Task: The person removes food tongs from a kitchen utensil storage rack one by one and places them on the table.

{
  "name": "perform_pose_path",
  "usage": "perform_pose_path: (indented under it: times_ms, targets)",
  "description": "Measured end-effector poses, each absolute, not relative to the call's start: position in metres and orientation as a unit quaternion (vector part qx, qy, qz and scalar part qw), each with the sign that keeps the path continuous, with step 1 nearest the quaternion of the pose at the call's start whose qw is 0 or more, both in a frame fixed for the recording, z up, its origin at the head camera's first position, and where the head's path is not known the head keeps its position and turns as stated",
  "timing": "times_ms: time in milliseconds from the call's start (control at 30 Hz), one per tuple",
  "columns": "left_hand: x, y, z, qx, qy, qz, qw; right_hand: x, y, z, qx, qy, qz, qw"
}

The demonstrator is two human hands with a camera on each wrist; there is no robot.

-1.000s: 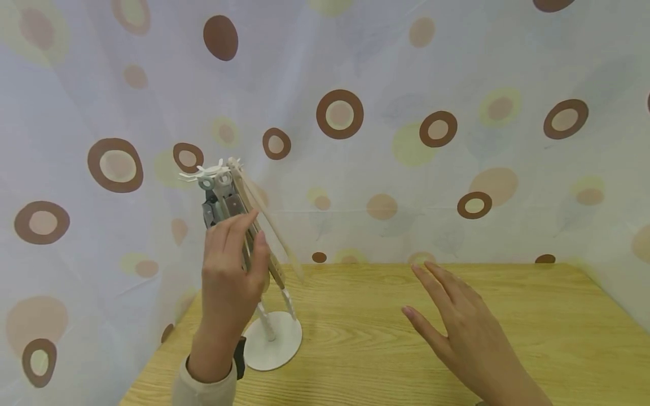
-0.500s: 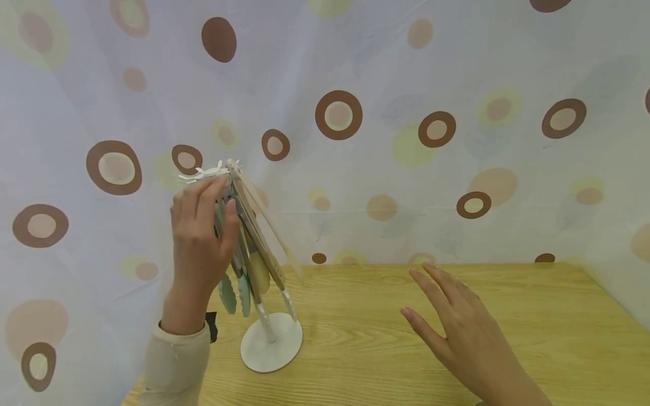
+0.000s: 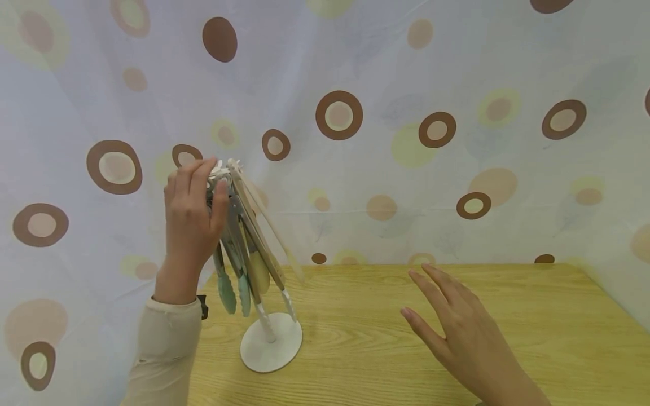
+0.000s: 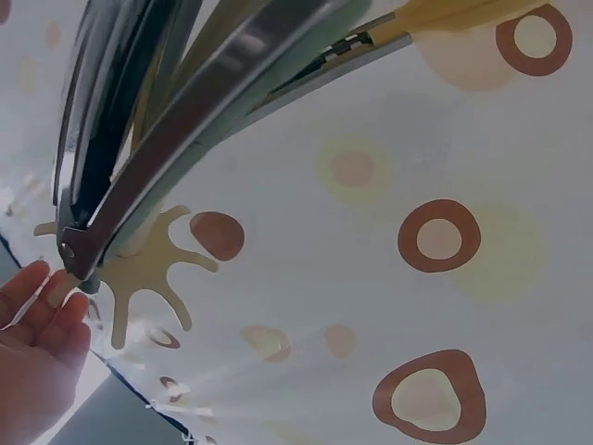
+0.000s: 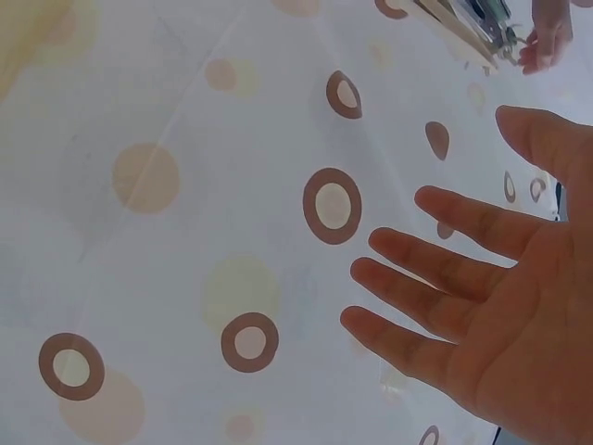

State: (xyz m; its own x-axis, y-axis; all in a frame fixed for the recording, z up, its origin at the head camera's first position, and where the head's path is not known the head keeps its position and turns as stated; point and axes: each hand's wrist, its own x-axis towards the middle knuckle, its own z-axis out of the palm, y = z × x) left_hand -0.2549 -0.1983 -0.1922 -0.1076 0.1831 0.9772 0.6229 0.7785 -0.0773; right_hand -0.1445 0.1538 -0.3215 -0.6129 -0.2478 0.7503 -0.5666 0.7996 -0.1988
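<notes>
Kitchen tongs with pale teal tips hang from a white utensil rack at the left of the table. My left hand is raised to the rack's top, its fingertips at the tongs' ring end. In the left wrist view the fingers meet the hinge end of a pair of metal tongs, beside the hooked rack top. The thumb's contact is hidden there. My right hand hovers over the table at the right, fingers spread and palm bare in the right wrist view.
More tongs with white tips and a pale, slim utensil hang on the rack's right side. Beneath stands a wood-grain table. A dotted curtain encloses the back and sides.
My left hand has moved left and upward, from in front of the hanging tongs to their ring end at the rack's top. The right hand has stayed nearly still.
</notes>
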Motion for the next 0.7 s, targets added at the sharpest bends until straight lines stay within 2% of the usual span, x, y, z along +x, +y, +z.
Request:
perform_pose_path:
  times_ms: [433,700]
  targets:
    - [-0.269,-0.214,-0.187,-0.264,-0.773,-0.172,0.550,-0.146,0.151,-0.324,0.239,-0.875,0.211,0.365]
    - [-0.270,-0.218,-0.187,-0.269,-0.780,-0.169,0.540,-0.148,0.147,-0.328,0.237,-0.879,0.208,0.358]
